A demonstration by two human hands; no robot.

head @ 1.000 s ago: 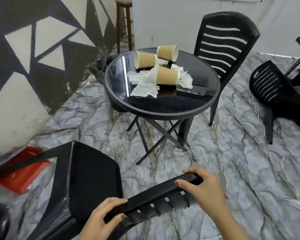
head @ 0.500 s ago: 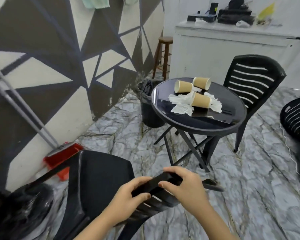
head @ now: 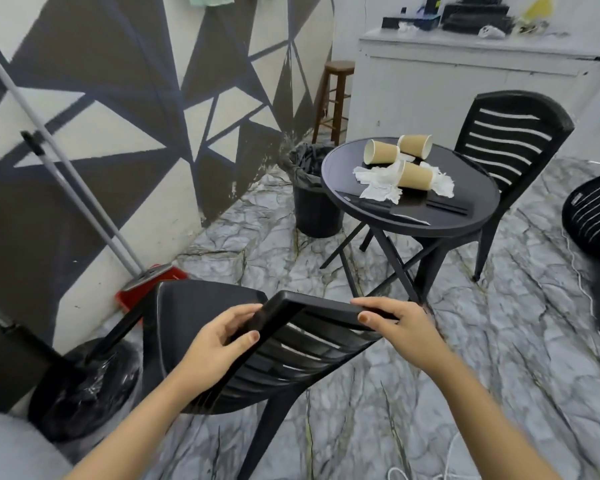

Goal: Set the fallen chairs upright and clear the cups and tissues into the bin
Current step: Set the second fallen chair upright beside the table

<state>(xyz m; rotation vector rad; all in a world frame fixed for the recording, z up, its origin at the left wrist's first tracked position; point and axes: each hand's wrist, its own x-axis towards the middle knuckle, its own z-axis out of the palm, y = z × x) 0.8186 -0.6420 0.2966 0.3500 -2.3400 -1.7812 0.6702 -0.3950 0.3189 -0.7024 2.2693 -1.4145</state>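
Note:
A black plastic chair (head: 201, 320) stands tilted right in front of me. My left hand (head: 219, 344) and my right hand (head: 399, 323) both grip the top rail of its slatted backrest. Three brown paper cups (head: 413, 174) lie on their sides on the round black table (head: 465, 216), among crumpled white tissues (head: 378, 188). A black bin (head: 316, 209) with a dark liner stands on the floor left of the table, against the wall. A second black chair (head: 510, 140) stands upright behind the table. A third chair (head: 596, 216) shows at the right edge.
A mop with a red head (head: 142, 289) leans on the patterned wall at left. A black bag-wrapped base (head: 84, 386) sits at lower left. A wooden stool (head: 336, 98) and a white counter (head: 465, 77) are at the back. A white cable (head: 582, 268) runs on the marble floor.
The chair's backrest has come up from near the floor toward upright. My hands have shifted along its top rail, and my view has lifted to show the bin and counter.

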